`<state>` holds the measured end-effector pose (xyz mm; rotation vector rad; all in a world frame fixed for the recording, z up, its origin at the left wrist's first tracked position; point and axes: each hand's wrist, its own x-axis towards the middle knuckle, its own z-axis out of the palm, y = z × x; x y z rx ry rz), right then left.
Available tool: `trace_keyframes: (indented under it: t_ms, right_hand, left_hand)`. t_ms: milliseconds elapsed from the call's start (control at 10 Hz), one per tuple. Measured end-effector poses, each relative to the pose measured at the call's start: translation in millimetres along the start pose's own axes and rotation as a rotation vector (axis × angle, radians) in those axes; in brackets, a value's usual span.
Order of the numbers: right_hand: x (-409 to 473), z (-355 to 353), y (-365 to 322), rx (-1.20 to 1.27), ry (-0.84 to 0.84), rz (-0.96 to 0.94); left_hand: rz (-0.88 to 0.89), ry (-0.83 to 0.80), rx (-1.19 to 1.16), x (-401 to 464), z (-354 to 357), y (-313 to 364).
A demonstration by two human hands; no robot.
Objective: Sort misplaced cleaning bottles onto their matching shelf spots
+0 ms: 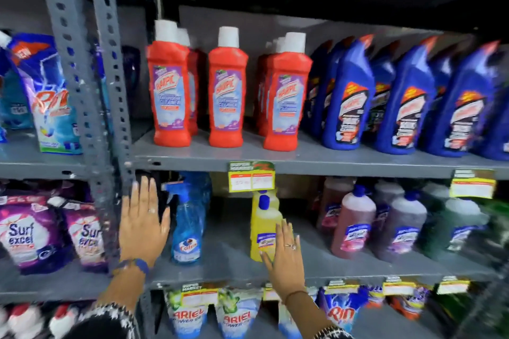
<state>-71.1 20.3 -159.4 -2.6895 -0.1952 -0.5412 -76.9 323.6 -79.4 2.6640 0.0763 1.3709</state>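
grey metal shelves are filling your view, bottles grouped by colour so each kind is keeping its own spot. your left hand is hovering flat and spread at 9 o'clock of the blue spray bottle, gripping nothing. your right hand, fingers loose and empty, is reaching beside the yellow bottle, likely to take it.

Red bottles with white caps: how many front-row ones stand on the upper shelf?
3: left red bottle, middle red bottle, right red bottle. More stand partly hidden behind them.
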Motion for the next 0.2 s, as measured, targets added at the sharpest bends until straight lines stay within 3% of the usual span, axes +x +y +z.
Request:
trace_keyframes:
  t_ms: [200]
  right_hand:
    - [2.3,-59.9,70.7,-0.031,0.215,-0.015]
  left_hand:
    - [0.112,-0.191,-0.081,-90.1,20.8,133.1]
